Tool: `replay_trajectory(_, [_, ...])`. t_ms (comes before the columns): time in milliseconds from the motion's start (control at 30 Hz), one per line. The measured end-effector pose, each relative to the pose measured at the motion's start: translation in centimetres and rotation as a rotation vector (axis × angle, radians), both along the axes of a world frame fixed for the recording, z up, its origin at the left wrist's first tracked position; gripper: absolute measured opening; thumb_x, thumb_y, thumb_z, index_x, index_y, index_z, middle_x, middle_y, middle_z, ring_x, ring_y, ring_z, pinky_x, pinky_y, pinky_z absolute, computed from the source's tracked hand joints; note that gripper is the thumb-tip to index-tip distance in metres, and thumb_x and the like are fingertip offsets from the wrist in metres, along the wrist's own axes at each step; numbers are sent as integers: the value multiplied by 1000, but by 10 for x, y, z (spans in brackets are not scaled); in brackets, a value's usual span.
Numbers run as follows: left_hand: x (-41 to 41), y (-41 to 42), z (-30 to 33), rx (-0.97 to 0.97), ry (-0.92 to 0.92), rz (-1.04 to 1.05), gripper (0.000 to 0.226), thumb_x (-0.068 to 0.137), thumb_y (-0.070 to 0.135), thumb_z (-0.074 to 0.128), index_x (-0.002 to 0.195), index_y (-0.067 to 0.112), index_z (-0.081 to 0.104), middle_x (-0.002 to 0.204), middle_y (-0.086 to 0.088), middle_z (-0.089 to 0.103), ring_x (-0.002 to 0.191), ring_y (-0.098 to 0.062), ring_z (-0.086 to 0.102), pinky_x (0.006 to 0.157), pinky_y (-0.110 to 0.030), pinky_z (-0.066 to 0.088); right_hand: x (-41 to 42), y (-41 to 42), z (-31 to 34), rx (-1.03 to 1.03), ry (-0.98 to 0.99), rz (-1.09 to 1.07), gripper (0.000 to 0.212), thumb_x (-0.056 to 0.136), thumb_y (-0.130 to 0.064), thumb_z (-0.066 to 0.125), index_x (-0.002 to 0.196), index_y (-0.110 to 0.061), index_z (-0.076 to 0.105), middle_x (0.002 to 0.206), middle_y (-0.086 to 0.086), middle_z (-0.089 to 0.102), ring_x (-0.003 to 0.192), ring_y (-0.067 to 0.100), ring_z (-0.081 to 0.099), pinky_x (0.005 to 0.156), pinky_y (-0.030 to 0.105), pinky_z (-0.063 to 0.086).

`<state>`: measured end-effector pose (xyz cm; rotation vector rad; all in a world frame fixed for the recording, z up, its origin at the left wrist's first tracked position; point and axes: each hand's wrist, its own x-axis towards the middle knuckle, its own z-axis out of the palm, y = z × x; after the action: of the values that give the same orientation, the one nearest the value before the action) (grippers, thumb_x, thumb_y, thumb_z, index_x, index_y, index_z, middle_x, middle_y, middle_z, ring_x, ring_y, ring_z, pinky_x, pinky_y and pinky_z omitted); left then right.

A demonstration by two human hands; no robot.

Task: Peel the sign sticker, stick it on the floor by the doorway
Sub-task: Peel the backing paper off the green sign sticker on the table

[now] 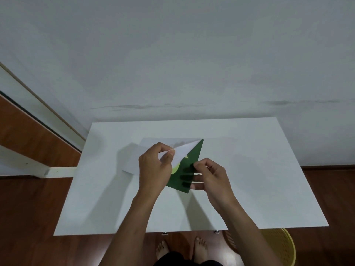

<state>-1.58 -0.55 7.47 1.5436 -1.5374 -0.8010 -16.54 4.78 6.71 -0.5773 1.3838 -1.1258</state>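
While the person stands barefoot at the white table (249, 189), both hands work above its middle: the left hand (153, 167) pinches a corner of the white backing sheet (134, 160) between thumb and fingertips, folded back toward the left of the frame, and the right hand (213, 179) grips the right edge of the dark green sign sticker (184, 173), thumb on top and fingers behind. Sticker and backing are partly separated, joined along a line running to the upper tip, with a pale green patch showing near the left thumb. At lower right, a yellow basket (278, 244) sits on the wooden floor (28, 217), partly under the table.
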Motion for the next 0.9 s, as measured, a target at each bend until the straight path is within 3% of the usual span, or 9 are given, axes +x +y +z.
replay_trajectory(267, [-1, -10, 8, 129, 140, 144, 17, 86, 17, 64, 71, 25, 65, 74, 34, 65, 78, 16, 57, 61, 0, 38, -1, 2, 4, -34, 14, -69, 30, 97, -8, 55, 69, -10, 62, 91, 20, 75, 79, 43, 75, 63, 40, 61])
replay_trajectory(433, [-1, -14, 8, 167, 239, 199, 14, 85, 18, 65, 73, 24, 67, 71, 31, 66, 72, 13, 59, 67, -17, 42, -2, 3, 6, -47, 18, -93, 24, 97, -7, 55, 75, -5, 63, 91, 22, 75, 78, 42, 75, 61, 36, 60])
replay_trajectory(733, [-2, -18, 8, 191, 312, 274, 16, 84, 19, 65, 71, 27, 67, 63, 24, 65, 59, 8, 56, 63, -20, 43, -10, 9, 6, -91, 42, -103, 26, 97, -6, 54, 73, -6, 61, 82, 14, 74, 75, 36, 76, 59, 34, 60])
replay_trajectory(900, [3, -22, 8, 190, 326, 308, 16, 84, 20, 66, 70, 26, 67, 65, 18, 65, 58, 9, 56, 59, -16, 42, -13, 14, 6, -125, 63, -111, 27, 98, -4, 54, 71, -5, 60, 85, 25, 71, 79, 40, 74, 62, 40, 62])
